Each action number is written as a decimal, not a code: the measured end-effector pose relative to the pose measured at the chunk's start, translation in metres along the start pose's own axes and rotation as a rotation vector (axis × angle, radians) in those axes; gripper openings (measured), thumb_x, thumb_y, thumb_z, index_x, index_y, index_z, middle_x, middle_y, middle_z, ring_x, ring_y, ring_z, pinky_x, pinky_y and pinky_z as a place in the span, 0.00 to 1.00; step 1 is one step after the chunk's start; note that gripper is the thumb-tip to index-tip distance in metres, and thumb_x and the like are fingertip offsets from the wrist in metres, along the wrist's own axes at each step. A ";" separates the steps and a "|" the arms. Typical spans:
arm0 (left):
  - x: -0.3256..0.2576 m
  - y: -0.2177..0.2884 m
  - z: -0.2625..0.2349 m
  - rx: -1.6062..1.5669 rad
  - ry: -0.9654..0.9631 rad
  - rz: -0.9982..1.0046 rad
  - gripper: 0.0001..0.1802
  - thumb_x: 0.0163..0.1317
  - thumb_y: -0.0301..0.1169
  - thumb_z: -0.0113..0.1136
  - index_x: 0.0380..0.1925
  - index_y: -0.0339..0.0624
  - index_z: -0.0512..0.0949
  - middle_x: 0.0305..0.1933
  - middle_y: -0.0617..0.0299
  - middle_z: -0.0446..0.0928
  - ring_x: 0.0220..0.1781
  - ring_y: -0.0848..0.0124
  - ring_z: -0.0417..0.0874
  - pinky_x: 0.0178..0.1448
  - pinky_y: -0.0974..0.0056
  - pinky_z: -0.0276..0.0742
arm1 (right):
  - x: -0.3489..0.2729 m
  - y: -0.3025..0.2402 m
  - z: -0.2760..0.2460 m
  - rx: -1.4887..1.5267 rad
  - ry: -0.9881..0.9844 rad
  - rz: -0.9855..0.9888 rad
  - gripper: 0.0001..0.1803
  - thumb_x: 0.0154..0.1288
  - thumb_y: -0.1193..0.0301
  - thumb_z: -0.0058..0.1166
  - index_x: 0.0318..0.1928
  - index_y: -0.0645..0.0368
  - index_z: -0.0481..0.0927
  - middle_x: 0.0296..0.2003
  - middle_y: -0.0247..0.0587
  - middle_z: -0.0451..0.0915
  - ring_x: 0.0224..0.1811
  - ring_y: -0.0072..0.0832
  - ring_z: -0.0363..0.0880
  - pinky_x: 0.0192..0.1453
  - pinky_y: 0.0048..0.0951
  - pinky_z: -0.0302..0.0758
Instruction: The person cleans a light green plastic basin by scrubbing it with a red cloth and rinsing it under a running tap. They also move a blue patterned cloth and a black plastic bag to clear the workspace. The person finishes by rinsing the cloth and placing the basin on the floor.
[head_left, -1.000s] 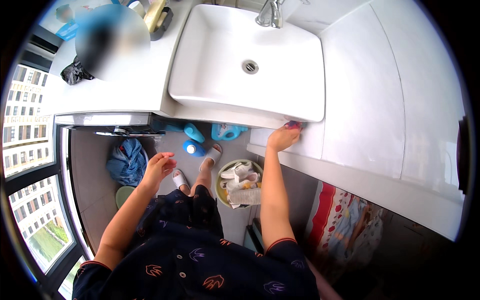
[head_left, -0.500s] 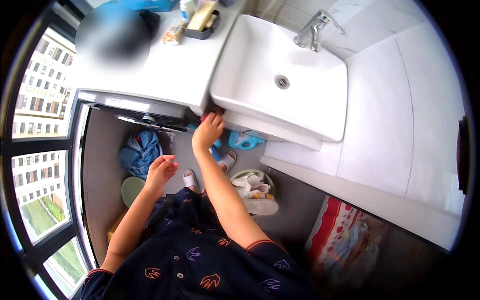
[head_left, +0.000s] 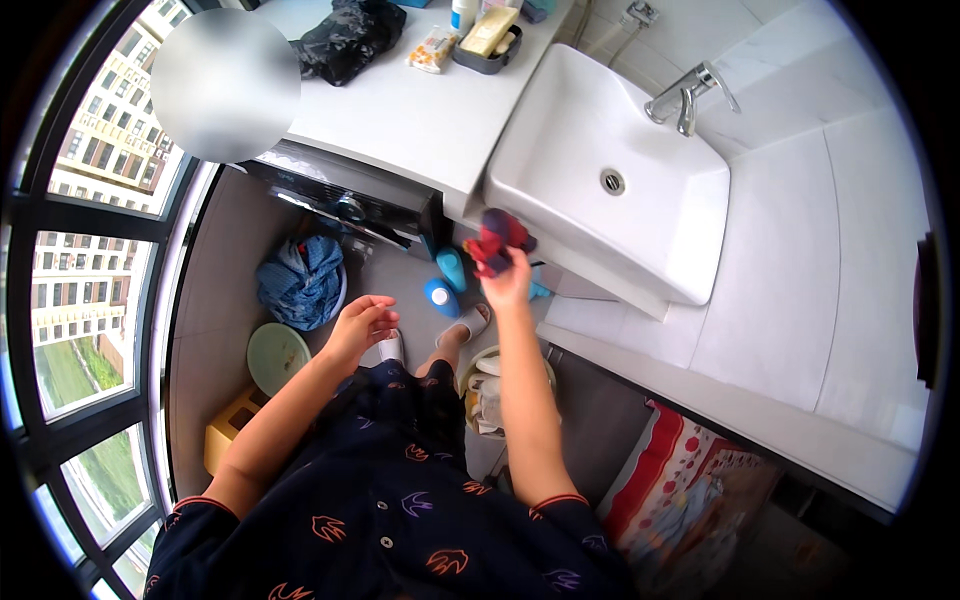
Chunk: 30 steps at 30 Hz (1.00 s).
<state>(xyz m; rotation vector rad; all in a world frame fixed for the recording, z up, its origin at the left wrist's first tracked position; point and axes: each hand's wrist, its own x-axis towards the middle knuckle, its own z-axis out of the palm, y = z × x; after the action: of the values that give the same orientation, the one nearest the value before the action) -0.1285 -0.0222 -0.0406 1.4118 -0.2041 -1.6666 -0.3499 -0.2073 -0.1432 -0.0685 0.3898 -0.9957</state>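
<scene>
In my right hand (head_left: pixel 508 282) is a small, bunched red and dark purple thing (head_left: pixel 500 240), soft-looking and slightly blurred; its kind I cannot make out. That hand holds it just in front of the near left corner of the white sink (head_left: pixel 690 292). Lower and to the left, my left hand (head_left: pixel 362 328) hangs in the air over the floor, fingers loosely curled and apart, with nothing in it. Beneath the two hands, a blue bottle (head_left: pixel 440 297) and a lighter blue bottle (head_left: pixel 451 268) are on the floor.
A soap box (head_left: pixel 487 62), a small packet (head_left: pixel 432 50) and a black plastic bag (head_left: pixel 352 40) lie on the white counter (head_left: pixel 400 130). Blue clothes (head_left: pixel 303 285) fill a basin; a green basin (head_left: pixel 278 358) sits nearby. Shoes stand in a tub (head_left: pixel 484 405). A chrome faucet (head_left: pixel 690 95) overhangs the sink.
My right hand has come out from the counter's edge with the red and purple thing, now in plain sight. My left hand has shifted slightly right in the picture, and the whole view has moved.
</scene>
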 end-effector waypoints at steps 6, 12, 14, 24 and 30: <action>-0.009 -0.004 -0.037 -0.038 0.110 0.029 0.10 0.70 0.31 0.45 0.46 0.46 0.74 0.38 0.67 0.78 0.41 0.77 0.78 0.49 0.71 0.74 | -0.007 -0.001 0.037 -0.568 0.301 -0.381 0.21 0.60 0.76 0.51 0.55 0.60 0.71 0.49 0.42 0.77 0.53 0.37 0.76 0.62 0.38 0.68; -0.028 -0.010 -0.071 -0.113 0.193 0.054 0.11 0.68 0.30 0.47 0.48 0.44 0.73 0.39 0.65 0.78 0.42 0.75 0.78 0.48 0.71 0.73 | 0.053 0.045 0.025 -1.872 0.266 -0.647 0.25 0.58 0.75 0.47 0.57 0.68 0.63 0.52 0.64 0.70 0.51 0.58 0.69 0.58 0.48 0.67; -0.034 -0.013 -0.080 -0.130 0.225 0.050 0.10 0.70 0.31 0.46 0.47 0.45 0.73 0.38 0.67 0.78 0.41 0.77 0.78 0.48 0.71 0.74 | 0.056 0.051 0.031 -1.997 0.350 -0.613 0.29 0.56 0.75 0.47 0.59 0.70 0.60 0.54 0.67 0.69 0.52 0.59 0.69 0.57 0.51 0.66; -0.044 -0.008 -0.110 -0.206 0.196 0.113 0.10 0.69 0.30 0.46 0.47 0.43 0.73 0.38 0.65 0.78 0.41 0.76 0.79 0.46 0.73 0.74 | 0.021 0.017 0.029 -1.395 0.101 -0.270 0.16 0.52 0.76 0.45 0.43 0.63 0.75 0.37 0.44 0.80 0.39 0.35 0.80 0.46 0.35 0.74; -0.050 -0.008 -0.141 -0.231 0.237 0.132 0.11 0.70 0.29 0.46 0.47 0.42 0.74 0.38 0.65 0.79 0.40 0.76 0.79 0.48 0.72 0.75 | 0.013 -0.044 -0.034 -1.619 0.540 -0.737 0.20 0.54 0.77 0.49 0.50 0.59 0.73 0.43 0.49 0.80 0.45 0.49 0.79 0.53 0.42 0.73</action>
<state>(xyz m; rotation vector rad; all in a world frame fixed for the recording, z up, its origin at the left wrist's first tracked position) -0.0162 0.0760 -0.0571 1.3745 0.0292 -1.3556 -0.3907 -0.2376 -0.1683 -1.5100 1.6788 -1.1558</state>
